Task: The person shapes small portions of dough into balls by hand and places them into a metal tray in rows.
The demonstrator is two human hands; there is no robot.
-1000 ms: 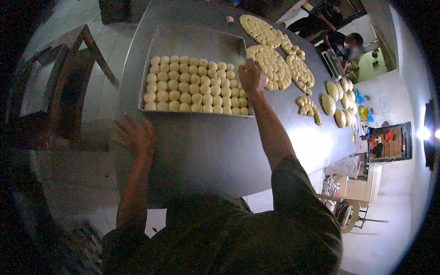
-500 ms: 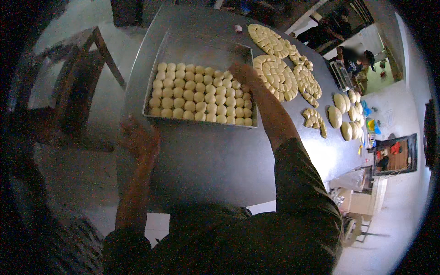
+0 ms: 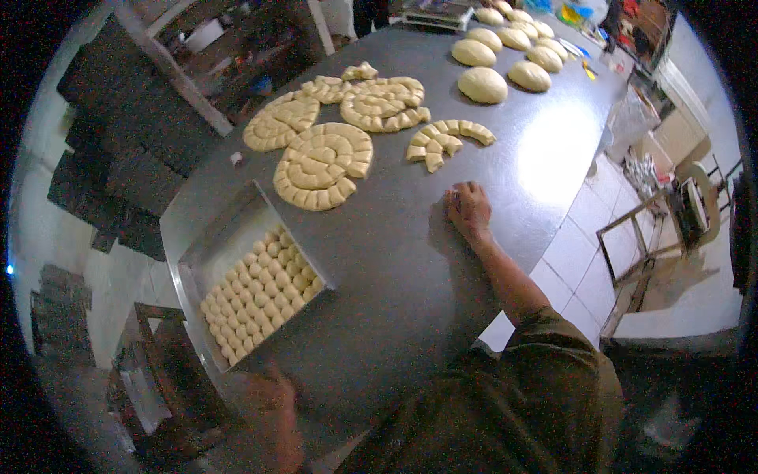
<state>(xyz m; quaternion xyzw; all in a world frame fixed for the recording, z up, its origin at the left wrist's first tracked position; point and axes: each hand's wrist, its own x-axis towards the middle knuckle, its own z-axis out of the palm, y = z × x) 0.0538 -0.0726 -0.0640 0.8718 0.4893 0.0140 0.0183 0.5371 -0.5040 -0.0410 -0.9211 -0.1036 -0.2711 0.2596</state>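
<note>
My right hand (image 3: 470,209) is over the grey metal table (image 3: 379,261), fingers curled in; whatever they may hold is hidden. Just beyond it lies a short, curved group of cut dough pieces (image 3: 442,141). My left hand (image 3: 268,391) is low in the picture, beside the near corner of a metal tray (image 3: 229,209); motion blurs its fingers. Close rows of small round dough balls (image 3: 257,292) fill part of the tray, with bare metal at its far-left side.
Large coils of cut dough (image 3: 324,166) lie beyond the tray, and several big smooth dough lumps (image 3: 482,84) at the far right. A small pale object (image 3: 236,159) is near the table's left edge. Wooden furniture (image 3: 162,379) stands at the lower left.
The view has turned to the right, so the tray now appears at the left. My right hand has left the tray's far right side and come near the curved dough pieces.
</note>
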